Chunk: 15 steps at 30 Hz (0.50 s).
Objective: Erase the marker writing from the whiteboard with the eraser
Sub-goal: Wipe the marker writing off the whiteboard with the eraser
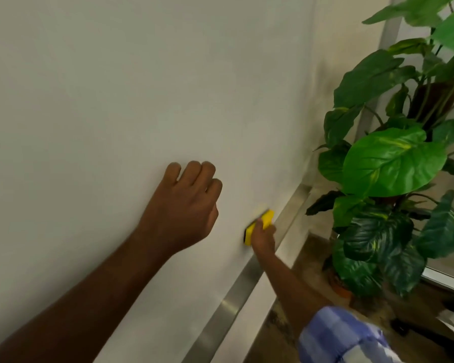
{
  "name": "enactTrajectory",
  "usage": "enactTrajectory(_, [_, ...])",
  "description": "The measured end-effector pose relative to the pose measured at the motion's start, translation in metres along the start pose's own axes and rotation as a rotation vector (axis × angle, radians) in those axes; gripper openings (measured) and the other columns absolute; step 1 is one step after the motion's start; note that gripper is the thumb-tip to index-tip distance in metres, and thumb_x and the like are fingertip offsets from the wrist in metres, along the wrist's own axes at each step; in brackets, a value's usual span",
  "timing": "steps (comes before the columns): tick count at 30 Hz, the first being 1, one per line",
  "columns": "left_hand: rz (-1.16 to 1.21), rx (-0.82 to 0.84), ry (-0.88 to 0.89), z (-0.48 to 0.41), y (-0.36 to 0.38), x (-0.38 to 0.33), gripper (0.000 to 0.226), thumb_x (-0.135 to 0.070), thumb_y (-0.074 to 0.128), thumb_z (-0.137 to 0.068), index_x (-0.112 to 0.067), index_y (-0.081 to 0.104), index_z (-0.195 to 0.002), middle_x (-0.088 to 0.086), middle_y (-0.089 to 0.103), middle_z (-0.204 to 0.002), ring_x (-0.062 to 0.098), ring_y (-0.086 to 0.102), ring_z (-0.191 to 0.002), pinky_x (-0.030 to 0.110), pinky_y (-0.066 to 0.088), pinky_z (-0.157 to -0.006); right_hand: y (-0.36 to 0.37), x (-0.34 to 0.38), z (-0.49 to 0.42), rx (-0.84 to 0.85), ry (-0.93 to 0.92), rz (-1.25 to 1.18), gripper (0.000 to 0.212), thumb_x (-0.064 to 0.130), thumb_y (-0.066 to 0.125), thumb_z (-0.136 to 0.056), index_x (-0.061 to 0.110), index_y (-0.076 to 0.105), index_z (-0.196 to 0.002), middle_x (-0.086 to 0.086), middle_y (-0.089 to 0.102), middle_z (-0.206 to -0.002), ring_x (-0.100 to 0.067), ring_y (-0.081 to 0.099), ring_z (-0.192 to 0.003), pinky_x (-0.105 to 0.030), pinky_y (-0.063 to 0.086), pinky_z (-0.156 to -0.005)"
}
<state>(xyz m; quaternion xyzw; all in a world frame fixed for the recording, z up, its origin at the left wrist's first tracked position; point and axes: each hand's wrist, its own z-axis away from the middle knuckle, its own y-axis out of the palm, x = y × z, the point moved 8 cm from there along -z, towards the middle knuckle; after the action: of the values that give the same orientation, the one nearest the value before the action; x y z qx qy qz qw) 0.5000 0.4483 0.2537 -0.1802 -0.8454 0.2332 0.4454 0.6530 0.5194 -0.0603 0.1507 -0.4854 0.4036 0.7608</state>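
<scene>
The whiteboard (116, 87) fills most of the view, and I see no marker writing on the part that shows. My right hand (264, 238) grips a yellow eraser (266, 218) with a dark felt side and presses it against the board low down, just above the metal bottom rail (247, 281). My left hand (186, 205) rests against the board to the left of the eraser, its fingers curled with nothing in them.
A large potted plant (393, 158) with broad green leaves stands close to the board's right edge. A vertical metal frame (391, 32) runs behind the leaves. Brownish floor (312, 258) lies below the rail.
</scene>
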Motion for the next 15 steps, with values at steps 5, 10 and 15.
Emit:
enactTrajectory(5, [0.008, 0.056, 0.016, 0.025, 0.004, -0.011, 0.011, -0.021, 0.050, -0.086, -0.010, 0.049, -0.083, 0.015, 0.058, -0.104, 0.032, 0.047, -0.087, 0.043, 0.030, -0.076, 0.049, -0.090, 0.057, 0.111, 0.265, -0.037, 0.067, 0.053, 0.037, -0.102, 0.007, 0.026, -0.149, -0.023, 0.052, -0.138, -0.038, 0.056, -0.117, -0.046, 0.047, -0.097])
enactTrajectory(10, [0.008, 0.057, 0.016, 0.053, -0.017, -0.003, 0.011, -0.019, 0.047, -0.087, -0.010, 0.048, -0.082, 0.014, 0.057, -0.102, 0.032, 0.048, -0.086, 0.044, 0.031, -0.076, 0.036, -0.026, 0.071, 0.166, 0.241, -0.321, 0.043, 0.049, 0.046, -0.100, 0.017, 0.045, -0.129, -0.017, 0.051, -0.113, -0.025, 0.057, -0.088, -0.024, 0.039, -0.059])
enactTrajectory(15, [-0.001, 0.034, -0.006, 0.078, -0.042, 0.012, 0.014, -0.020, 0.047, -0.089, -0.008, 0.052, -0.084, 0.015, 0.059, -0.105, 0.034, 0.051, -0.088, 0.045, 0.033, -0.077, -0.011, 0.154, 0.109, -0.010, -0.340, -0.154, 0.073, 0.059, 0.041, -0.096, 0.019, 0.021, -0.154, -0.016, 0.053, -0.141, -0.035, 0.055, -0.125, -0.042, 0.044, -0.103])
